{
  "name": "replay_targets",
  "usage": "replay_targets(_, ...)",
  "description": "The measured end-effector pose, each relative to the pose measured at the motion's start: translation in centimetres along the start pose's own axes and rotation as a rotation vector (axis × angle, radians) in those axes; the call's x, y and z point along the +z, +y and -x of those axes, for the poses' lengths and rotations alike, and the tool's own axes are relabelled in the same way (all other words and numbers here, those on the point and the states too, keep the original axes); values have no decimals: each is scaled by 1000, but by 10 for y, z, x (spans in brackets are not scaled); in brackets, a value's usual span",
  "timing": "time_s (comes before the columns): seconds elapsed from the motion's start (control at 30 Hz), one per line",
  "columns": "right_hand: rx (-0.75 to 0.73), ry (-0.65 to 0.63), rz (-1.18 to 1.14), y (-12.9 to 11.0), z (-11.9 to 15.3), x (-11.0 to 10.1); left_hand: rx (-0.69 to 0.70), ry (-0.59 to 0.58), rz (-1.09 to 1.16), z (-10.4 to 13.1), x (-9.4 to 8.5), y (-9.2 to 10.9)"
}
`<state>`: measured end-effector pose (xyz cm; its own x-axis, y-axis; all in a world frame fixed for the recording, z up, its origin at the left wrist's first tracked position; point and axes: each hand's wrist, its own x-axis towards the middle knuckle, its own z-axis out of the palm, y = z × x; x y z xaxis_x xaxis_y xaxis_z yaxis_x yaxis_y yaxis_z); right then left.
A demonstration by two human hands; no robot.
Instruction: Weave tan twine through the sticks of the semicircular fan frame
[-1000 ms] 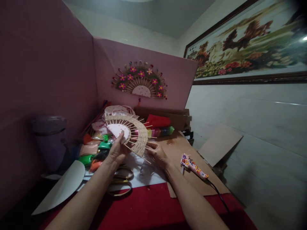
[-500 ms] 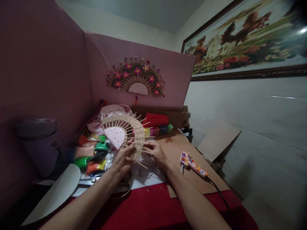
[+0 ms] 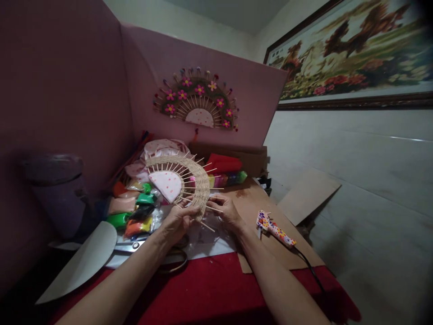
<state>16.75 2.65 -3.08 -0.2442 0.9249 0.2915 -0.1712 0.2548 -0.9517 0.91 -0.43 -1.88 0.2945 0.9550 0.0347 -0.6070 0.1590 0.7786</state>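
A fan-shaped piece of thin sticks with a woven twine band (image 3: 199, 180) is held up over the table, its inner half-disc (image 3: 166, 185) white with pink dots. My left hand (image 3: 179, 221) grips the lower edge, thumb and fingers closed round the sticks and band. At the band's outer right side, my right hand (image 3: 227, 211) pinches stick ends between thumb and fingers. The sticks poke out past the band. Behind, a finished-looking fan (image 3: 199, 97) with pink flowers and bead-like tips hangs on the pink board.
Bagged coloured clay (image 3: 122, 205) and scissors (image 3: 135, 245) lie left, near a pale half-disc (image 3: 84, 262). A flower-patterned glue gun (image 3: 275, 230) with a black cord rests on cardboard (image 3: 250, 253) at right. Red cloth (image 3: 203, 293) covers the front. A tall container (image 3: 59, 194) stands far left.
The camera view has shifted slightly. The held fan has tilted a little flatter, and both hands remain on its lower right part, with the left fingers shifted along its edge.
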Motion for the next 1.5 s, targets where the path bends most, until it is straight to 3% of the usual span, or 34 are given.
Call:
replay_targets(0.27, -11, -11, 48, -1, 2, 2, -12, 74, -35, -2, 2, -5)
replay_targets(0.8, -36, -21, 69, -1, 2, 4, -47, 116, -7, -2, 5, -9)
replay_targets(1.03, -32, -12, 108, -2, 3, 5, -107, 78, 57, 2, 4, -5)
replay_targets(1.3, -18, -21, 94, 2, 2, 3, -37, 64, -6, 1, 6, -9)
replay_targets(1.5, -39, -4, 63, -1, 2, 3, -180, -29, -61, 3, 2, 0)
